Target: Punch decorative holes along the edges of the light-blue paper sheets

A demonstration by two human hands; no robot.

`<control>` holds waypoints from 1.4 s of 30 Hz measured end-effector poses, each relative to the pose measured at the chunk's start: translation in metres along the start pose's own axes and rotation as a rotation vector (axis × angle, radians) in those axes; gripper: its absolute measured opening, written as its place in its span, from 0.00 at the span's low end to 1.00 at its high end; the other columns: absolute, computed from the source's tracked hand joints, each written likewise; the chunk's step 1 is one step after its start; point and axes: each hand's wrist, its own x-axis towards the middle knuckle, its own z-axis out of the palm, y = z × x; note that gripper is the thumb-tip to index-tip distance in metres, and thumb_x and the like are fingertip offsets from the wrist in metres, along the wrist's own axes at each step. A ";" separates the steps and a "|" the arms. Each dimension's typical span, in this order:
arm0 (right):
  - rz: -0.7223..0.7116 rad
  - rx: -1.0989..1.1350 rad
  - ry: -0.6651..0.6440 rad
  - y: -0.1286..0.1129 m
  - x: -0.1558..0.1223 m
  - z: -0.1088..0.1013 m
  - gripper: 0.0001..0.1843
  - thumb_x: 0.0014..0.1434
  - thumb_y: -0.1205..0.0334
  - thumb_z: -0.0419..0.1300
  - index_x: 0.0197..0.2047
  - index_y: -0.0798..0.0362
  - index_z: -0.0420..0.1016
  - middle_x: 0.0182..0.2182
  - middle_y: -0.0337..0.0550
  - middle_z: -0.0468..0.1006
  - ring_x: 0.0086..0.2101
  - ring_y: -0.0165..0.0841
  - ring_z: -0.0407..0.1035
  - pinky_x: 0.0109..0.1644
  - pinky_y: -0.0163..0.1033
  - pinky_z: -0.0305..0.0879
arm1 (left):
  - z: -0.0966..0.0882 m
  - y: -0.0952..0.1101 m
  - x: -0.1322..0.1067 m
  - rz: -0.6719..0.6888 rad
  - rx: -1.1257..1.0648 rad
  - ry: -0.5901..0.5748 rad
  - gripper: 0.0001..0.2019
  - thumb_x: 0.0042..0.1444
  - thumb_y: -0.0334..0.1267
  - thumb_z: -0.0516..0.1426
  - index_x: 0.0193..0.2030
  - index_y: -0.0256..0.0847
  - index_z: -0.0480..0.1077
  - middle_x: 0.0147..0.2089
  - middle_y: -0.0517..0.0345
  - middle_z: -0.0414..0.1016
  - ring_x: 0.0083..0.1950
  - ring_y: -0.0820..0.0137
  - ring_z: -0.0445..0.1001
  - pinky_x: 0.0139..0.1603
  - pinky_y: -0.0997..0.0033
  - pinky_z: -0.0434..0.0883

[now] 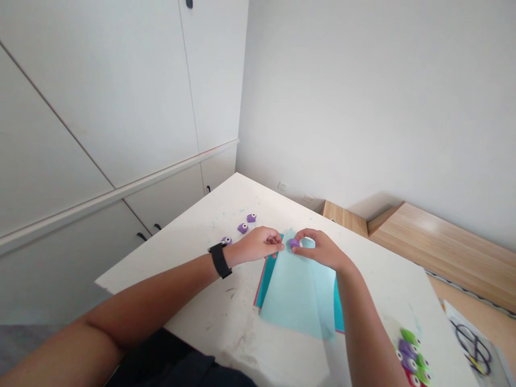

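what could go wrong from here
The pale blue sheet lies loose on the teal sheet, so it may slip under the left hand at its edge. The purple piece in the right hand could drop. The black wristband might knock the purple pieces nearby.

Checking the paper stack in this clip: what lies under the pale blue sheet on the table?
Under the pale blue sheet, a darker teal sheet shows past its edges, with a thin red edge lower still, on the white table. The middle underneath is covered.
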 end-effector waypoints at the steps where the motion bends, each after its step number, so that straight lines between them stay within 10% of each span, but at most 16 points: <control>1: -0.044 -0.014 0.068 -0.001 0.000 0.003 0.15 0.53 0.50 0.67 0.39 0.50 0.78 0.44 0.43 0.78 0.47 0.40 0.70 0.56 0.45 0.62 | 0.001 -0.002 0.000 -0.012 -0.018 0.011 0.18 0.55 0.53 0.61 0.37 0.38 0.70 0.27 0.59 0.74 0.28 0.70 0.76 0.25 0.75 0.69; 5: -0.175 -0.006 0.259 -0.012 -0.004 0.013 0.11 0.55 0.53 0.68 0.39 0.49 0.76 0.56 0.47 0.72 0.57 0.42 0.64 0.64 0.48 0.54 | 0.001 -0.005 -0.001 -0.026 -0.058 0.028 0.19 0.55 0.55 0.60 0.37 0.38 0.70 0.27 0.59 0.73 0.28 0.70 0.75 0.25 0.74 0.69; 10: -0.194 0.030 0.178 -0.020 -0.004 0.021 0.11 0.55 0.54 0.68 0.40 0.48 0.77 0.59 0.47 0.68 0.59 0.42 0.62 0.65 0.49 0.54 | 0.003 -0.008 -0.003 0.068 -0.029 0.057 0.18 0.57 0.54 0.60 0.35 0.38 0.69 0.27 0.61 0.71 0.27 0.73 0.72 0.28 0.74 0.68; 20: -0.163 0.113 0.202 -0.002 0.003 0.031 0.13 0.56 0.52 0.67 0.41 0.49 0.76 0.45 0.44 0.76 0.50 0.39 0.69 0.58 0.43 0.60 | 0.004 -0.012 -0.002 0.116 0.001 0.083 0.16 0.59 0.51 0.59 0.39 0.38 0.71 0.30 0.60 0.72 0.30 0.73 0.71 0.33 0.73 0.68; 30: -0.052 0.024 0.375 0.003 0.004 0.046 0.12 0.55 0.53 0.67 0.39 0.50 0.75 0.38 0.44 0.76 0.40 0.39 0.69 0.47 0.43 0.64 | 0.005 0.010 -0.017 0.267 0.191 0.213 0.26 0.53 0.43 0.65 0.58 0.45 0.66 0.54 0.52 0.72 0.42 0.69 0.73 0.32 0.75 0.69; 36: -0.023 0.000 0.370 -0.003 0.004 0.055 0.14 0.56 0.50 0.66 0.38 0.50 0.76 0.37 0.45 0.76 0.40 0.39 0.69 0.46 0.42 0.63 | 0.007 0.007 -0.017 0.348 0.375 0.281 0.15 0.59 0.39 0.60 0.53 0.44 0.71 0.49 0.52 0.74 0.41 0.70 0.73 0.48 0.66 0.71; 42: 0.000 0.088 0.253 0.011 0.003 0.044 0.16 0.58 0.47 0.64 0.40 0.50 0.77 0.36 0.43 0.77 0.35 0.36 0.68 0.41 0.40 0.62 | 0.009 0.002 -0.013 0.222 0.189 0.304 0.17 0.60 0.46 0.60 0.52 0.42 0.70 0.46 0.52 0.75 0.41 0.69 0.74 0.40 0.70 0.72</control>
